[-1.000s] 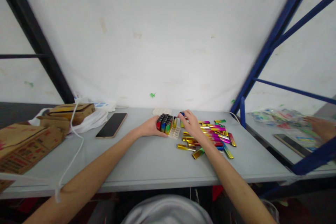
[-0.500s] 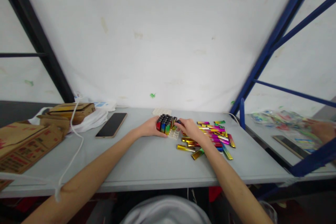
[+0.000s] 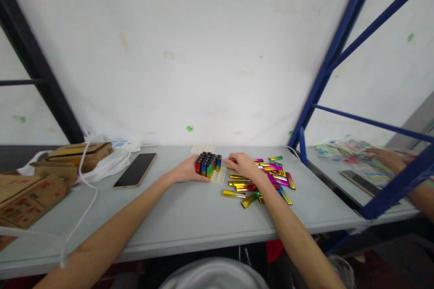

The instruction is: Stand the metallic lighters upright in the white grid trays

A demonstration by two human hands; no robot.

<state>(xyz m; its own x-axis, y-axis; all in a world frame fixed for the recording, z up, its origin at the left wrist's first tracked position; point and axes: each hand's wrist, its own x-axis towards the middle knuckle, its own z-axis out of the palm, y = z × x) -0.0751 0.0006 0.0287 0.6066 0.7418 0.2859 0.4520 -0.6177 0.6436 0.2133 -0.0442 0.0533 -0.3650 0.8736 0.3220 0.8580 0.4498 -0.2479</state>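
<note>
**At the tray, part filled, with the loose pile close by**

On the grey table (image 3: 190, 216), mid-way along its far half, the left hand (image 3: 186, 171) is curled against the near-left side of a small white tray (image 3: 219, 176), fingers bent around the block of upright lighters (image 3: 207, 165) standing in it, bracing rather than lifting. The right hand (image 3: 241, 165) hovers just to the tray's right, fingers loosely bent and pointing toward it; whether it pinches anything I cannot tell, since the fingertips are small and partly hidden.

By my reading the filling is about two thirds along: the left and rear cells carry lighters with dark caps up, while a strip of empty sockets shows along the tray's near-right edge. Left over is the heap of loose lighters (image 3: 267, 176), metallic gold, pink and green, lying flat and crisscrossed just beside and beneath the right wrist, spreading away to the right. A further white tray (image 3: 202, 148) lies behind the first, near the wall.

Farther left rest a dark phone (image 3: 135, 170), face up, then a white bag (image 3: 108, 162) and cardboard boxes (image 3: 30, 192). To the right, beyond the blue frame (image 3: 315, 95), another person's hand (image 3: 388, 158) works over coloured packets on a neighbouring table.
</note>
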